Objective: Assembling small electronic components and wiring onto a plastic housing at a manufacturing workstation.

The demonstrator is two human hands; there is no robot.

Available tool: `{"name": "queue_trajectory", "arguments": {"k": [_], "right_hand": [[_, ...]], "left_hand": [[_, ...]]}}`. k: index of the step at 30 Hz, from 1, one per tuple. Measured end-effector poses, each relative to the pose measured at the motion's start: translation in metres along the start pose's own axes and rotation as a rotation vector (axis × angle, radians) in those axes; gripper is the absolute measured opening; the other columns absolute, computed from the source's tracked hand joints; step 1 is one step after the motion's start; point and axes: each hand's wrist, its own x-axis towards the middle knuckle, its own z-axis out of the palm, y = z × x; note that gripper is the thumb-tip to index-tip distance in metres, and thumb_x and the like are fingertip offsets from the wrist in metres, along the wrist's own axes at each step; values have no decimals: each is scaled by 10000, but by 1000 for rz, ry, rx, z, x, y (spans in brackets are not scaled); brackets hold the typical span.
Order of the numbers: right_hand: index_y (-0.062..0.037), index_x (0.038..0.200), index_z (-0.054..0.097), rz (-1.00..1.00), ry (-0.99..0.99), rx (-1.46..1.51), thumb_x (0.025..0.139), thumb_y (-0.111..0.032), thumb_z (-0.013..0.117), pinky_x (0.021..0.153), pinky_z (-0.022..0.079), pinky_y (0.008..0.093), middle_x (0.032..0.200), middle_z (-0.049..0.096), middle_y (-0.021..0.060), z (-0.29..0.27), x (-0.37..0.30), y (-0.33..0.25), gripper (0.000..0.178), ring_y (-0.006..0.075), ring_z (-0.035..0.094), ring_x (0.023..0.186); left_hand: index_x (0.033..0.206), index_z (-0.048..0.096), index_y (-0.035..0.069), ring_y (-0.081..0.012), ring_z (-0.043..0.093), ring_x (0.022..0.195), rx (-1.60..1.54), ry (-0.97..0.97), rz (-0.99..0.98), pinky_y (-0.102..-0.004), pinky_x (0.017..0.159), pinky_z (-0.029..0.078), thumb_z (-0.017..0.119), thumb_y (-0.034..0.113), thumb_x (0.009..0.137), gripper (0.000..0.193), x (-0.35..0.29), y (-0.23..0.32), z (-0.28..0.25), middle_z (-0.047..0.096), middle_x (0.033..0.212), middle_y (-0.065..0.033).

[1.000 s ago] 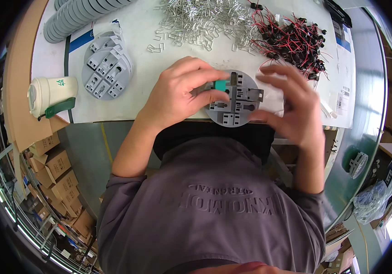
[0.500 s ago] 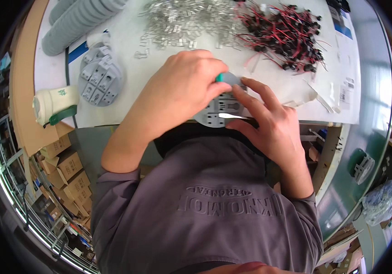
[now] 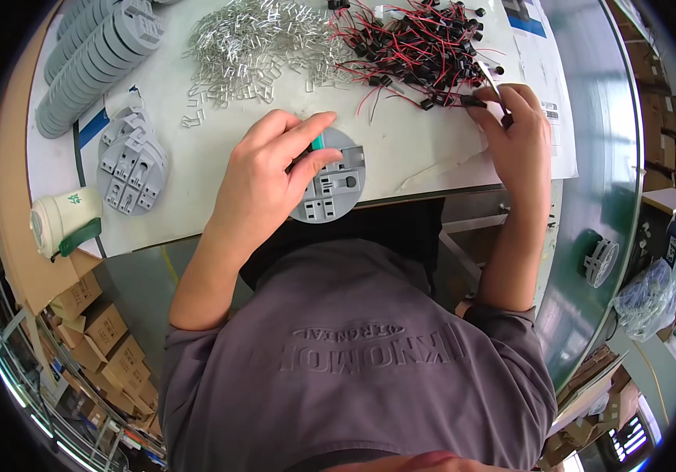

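Note:
A round grey plastic disc (image 3: 336, 195) with moulded slots lies at the table's front edge. My left hand (image 3: 263, 169) is over its left side, with thumb and forefinger closed around a small teal-green piece (image 3: 317, 143). The rest of that piece is hidden by my fingers. Farther right, my right hand (image 3: 523, 134) is closed at the edge of a pile of black parts with red wires (image 3: 424, 51). A slender silver-white tool (image 3: 488, 77) sticks out from between its fingers. Its fingertips also touch a small black part (image 3: 470, 101).
Bent metal clips (image 3: 251, 47) are heaped at the back. Stacked grey discs (image 3: 94, 63) lie at the far left, with two more slotted discs (image 3: 133, 173) nearer. A cream cup-like object with a green handle (image 3: 66, 220) stands at the left edge. Cardboard boxes (image 3: 106, 330) sit below.
My right hand has left the disc and moved right to the wired parts. My left hand stays at the disc, still pinching the teal piece. The whole view has shifted somewhat.

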Motion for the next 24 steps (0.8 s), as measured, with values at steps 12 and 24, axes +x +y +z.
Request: {"name": "queue_trajectory", "arguments": {"k": [12,24], "right_hand": [[-14,1096,810,37,22,-50,865,0,822,700,457,241,1031,768,5,-17,-20,-2,231,105,542,741],[25,1110,808,-47,-237,552,861,100,813,680,468,224,916,781,84,0,-64,-92,260,117,601,731]], "left_hand": [[1243,773,77,-174,565,777,-5,135,141,-318,724,511,858,122,903,353,-2,-14,10,617,1047,-38],[1199,817,61,-143,640,845,-359,-6,116,-253,721,501,898,93,859,351,-4,14,-32,738,1125,-53]]}}
